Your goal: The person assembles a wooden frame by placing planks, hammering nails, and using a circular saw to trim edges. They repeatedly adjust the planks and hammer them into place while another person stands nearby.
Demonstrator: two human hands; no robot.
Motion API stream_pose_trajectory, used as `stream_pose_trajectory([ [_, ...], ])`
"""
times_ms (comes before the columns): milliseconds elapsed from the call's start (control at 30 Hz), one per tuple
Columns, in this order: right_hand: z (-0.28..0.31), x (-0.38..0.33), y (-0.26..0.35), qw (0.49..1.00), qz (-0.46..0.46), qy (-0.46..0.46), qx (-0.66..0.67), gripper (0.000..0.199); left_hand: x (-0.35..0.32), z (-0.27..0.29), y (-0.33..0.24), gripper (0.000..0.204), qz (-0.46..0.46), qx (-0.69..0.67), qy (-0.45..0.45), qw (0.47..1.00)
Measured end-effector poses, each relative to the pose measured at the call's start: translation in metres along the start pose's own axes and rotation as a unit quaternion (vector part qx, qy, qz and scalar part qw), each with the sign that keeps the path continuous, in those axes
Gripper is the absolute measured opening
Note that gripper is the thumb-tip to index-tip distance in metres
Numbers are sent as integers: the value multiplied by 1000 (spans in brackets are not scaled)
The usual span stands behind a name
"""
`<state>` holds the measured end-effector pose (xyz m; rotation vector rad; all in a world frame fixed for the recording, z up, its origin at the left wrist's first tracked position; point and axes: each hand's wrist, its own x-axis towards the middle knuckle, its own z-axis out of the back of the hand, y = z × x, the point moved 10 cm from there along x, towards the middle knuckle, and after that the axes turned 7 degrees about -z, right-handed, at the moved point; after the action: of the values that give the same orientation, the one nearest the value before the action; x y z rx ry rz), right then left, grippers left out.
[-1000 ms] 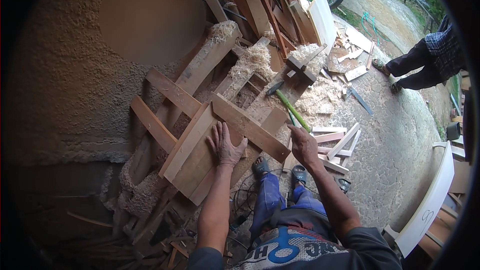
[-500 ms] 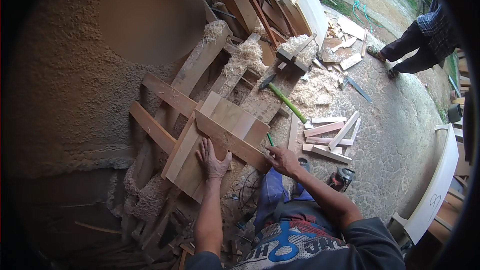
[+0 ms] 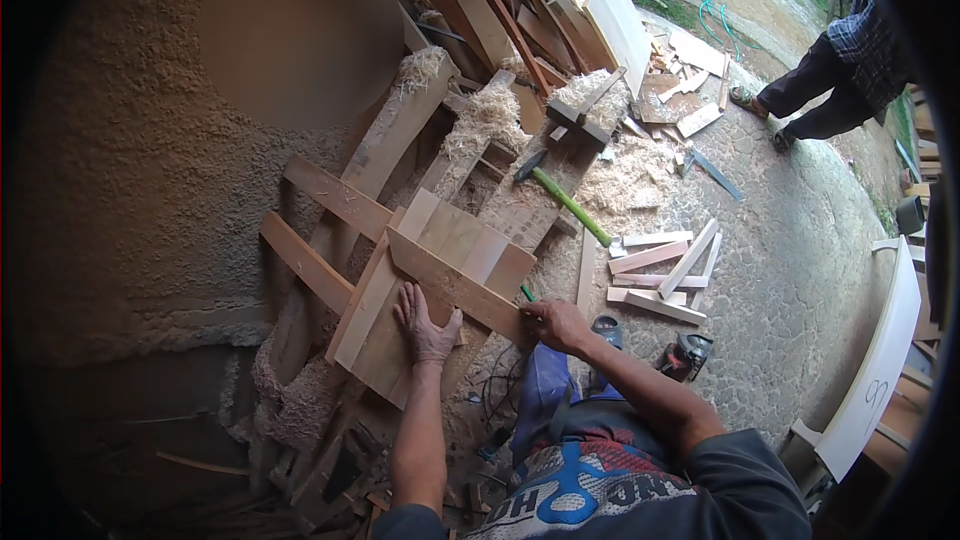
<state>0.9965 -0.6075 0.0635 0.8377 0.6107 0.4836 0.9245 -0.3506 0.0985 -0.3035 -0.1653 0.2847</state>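
Near the middle of the frame a wooden panel (image 3: pixel 430 280) of side-by-side boards lies across sawdust-covered timbers, with a diagonal batten (image 3: pixel 455 285) laid over it from upper left to lower right. The left hand (image 3: pixel 425 320) rests open and flat, fingers spread, on the panel just below the batten. The right hand (image 3: pixel 553 323) is closed around the batten's lower right end, beside something small and green that I cannot make out. Above and to the right, a hammer with a green handle (image 3: pixel 568 204) lies on a plank. Short offcuts (image 3: pixel 660 270) sit scattered on the stone floor at right. In the upper right corner another person (image 3: pixel 830 80) stands well apart.
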Motion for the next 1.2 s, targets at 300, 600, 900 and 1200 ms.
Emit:
stream_pose_trajectory([
  [300,-3,2,-5,1000,2,2,21,38,-1,0,1,105,-14,-6,-10,1000],
  [600,-5,6,-5,1000,6,3,20,37,-2,0,2,105,-19,-3,-16,1000],
  [900,-4,7,-4,999,11,14,33,36,-2,1,1,103,-16,-27,-25,999],
  [1200,-5,9,-5,998,7,20,62,33,-3,2,-2,104,-12,-13,-12,1000],
])
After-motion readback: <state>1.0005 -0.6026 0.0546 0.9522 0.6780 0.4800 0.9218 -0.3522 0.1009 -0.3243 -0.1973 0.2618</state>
